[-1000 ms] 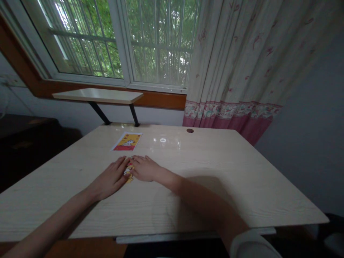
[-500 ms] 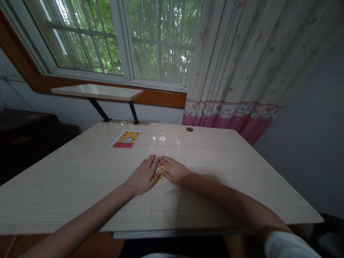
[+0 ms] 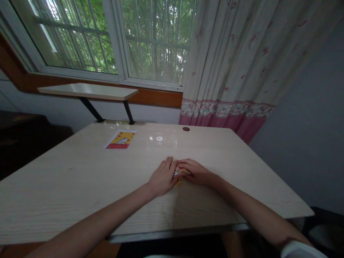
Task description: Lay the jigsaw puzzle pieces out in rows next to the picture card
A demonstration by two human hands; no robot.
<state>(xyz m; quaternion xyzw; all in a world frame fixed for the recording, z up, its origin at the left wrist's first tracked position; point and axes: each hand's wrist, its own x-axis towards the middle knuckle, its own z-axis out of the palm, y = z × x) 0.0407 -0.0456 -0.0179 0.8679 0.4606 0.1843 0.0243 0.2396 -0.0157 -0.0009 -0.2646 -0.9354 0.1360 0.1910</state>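
Note:
A small patch of yellow printed pieces (image 3: 179,181), with bits of white, black and pink, lies on the desk between my two hands. They look like jigsaw puzzle pieces; much of the patch is covered. My left hand (image 3: 163,177) curves round its left side, fingers together and thumb towards the right. From the other side my right hand (image 3: 200,173) closes in, fingers over the top edge and thumb below. The fingertips of both hands nearly meet. Back left lies a printed picture sheet (image 3: 121,140) in yellow and red with a white animal, apart from both hands.
The pale wooden desk (image 3: 80,193) has a round brown cable hole (image 3: 186,129) near its back edge. A raised shelf (image 3: 91,91) on black legs stands at back left. Behind are a barred window (image 3: 150,39) and a flowered curtain (image 3: 236,64).
Both hands have slid to the right across the desk, and the yellow pieces have moved along between them. The view has turned slightly; the picture sheet stays in its place.

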